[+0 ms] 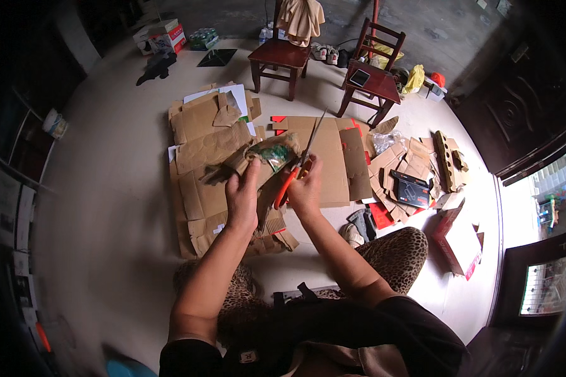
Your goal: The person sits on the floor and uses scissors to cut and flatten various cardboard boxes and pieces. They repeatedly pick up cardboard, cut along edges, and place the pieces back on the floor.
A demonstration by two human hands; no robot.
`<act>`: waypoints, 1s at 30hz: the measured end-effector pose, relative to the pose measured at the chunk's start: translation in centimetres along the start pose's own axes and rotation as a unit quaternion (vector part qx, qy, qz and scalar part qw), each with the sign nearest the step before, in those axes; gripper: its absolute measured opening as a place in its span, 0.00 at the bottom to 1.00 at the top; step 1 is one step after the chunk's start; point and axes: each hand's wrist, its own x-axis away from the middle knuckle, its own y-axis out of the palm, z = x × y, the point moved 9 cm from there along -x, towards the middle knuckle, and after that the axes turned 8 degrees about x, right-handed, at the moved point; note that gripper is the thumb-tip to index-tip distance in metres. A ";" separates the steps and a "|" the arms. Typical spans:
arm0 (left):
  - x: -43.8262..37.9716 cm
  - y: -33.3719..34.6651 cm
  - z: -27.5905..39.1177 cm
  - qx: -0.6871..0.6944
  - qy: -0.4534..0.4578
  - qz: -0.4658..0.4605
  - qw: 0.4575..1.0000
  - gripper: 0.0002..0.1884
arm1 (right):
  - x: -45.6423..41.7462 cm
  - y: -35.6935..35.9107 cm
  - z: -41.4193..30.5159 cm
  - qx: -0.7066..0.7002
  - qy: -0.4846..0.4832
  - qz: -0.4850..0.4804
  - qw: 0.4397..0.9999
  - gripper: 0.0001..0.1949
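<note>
My left hand (243, 195) grips a torn, bent piece of cardboard (262, 172), thumb on top; its upper side carries a glossy green patch with clear tape (274, 154). In my right hand (306, 186) is a pair of scissors (310, 141) with orange handles. Their blades point up and away, beside the cardboard's right edge, and look nearly closed. Below both hands, flattened cardboard boxes (198, 184) are stacked on the floor. A larger flat sheet of cardboard (328, 165) with red edges lies to the right of that stack.
Loose cardboard scraps (408, 162), clear plastic (389, 140) and a black printed box (410, 189) lie at right. A red and white carton (457, 242) stands nearer the doorway. Two wooden chairs (280, 54) are ahead, the right one bearing a phone (360, 77). Shoes (353, 234) lie near my knee.
</note>
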 end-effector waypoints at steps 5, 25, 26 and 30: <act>1.3 0.7 -3.1 0.037 -0.093 -0.079 0.992 0.14 | -2.6 -0.6 5.9 -0.123 -0.010 0.028 0.992 0.24; -1.9 -5.5 2.6 -0.019 -0.104 -0.259 0.960 0.10 | -1.4 -9.7 0.5 0.073 -0.030 -0.330 0.941 0.32; -2.0 -5.9 2.7 -0.005 -0.122 -0.256 0.959 0.10 | -2.2 -10.0 -0.2 0.059 -0.049 -0.327 0.942 0.32; -2.2 -5.4 5.3 -0.008 -0.061 -0.280 0.958 0.17 | -5.7 -11.8 -4.1 -0.031 -0.025 -0.339 0.940 0.28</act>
